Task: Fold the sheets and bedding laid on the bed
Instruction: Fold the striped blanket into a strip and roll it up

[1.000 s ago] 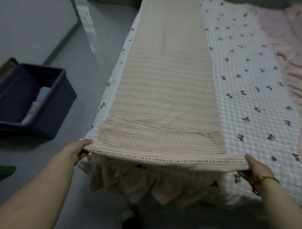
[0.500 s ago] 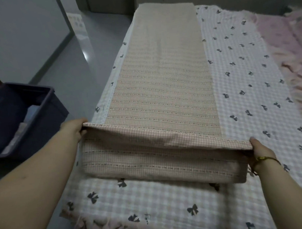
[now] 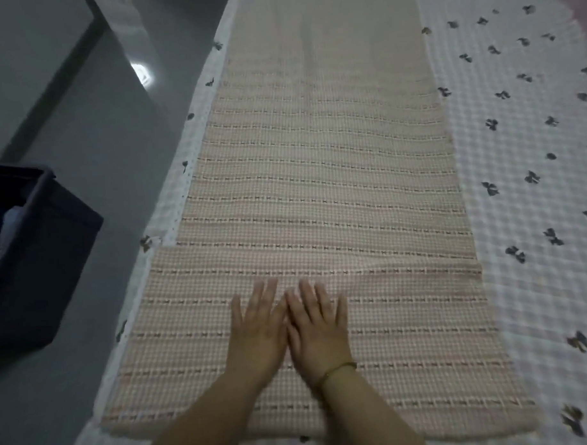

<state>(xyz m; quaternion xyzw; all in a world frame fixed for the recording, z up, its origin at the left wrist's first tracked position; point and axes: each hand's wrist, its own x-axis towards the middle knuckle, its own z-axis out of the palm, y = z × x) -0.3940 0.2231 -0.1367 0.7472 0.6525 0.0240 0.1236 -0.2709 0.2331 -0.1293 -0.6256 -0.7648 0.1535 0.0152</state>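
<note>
Left hand (image 3: 256,330) and right hand (image 3: 317,331), touching, press flat with fingers straight and slightly spread on the folded near end of the beige checked sheet (image 3: 317,188), lying 6 to 12 o'clock along the bow-print bedcover (image 3: 517,198).

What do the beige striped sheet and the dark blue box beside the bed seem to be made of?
The beige striped sheet looks like woven cloth, probably cotton, matte: a fine check weave with darker stripes shows, and it folds flat. The dark blue box seems to be fabric over a stiff frame, matte, with soft edges; plastic is possible.
</note>
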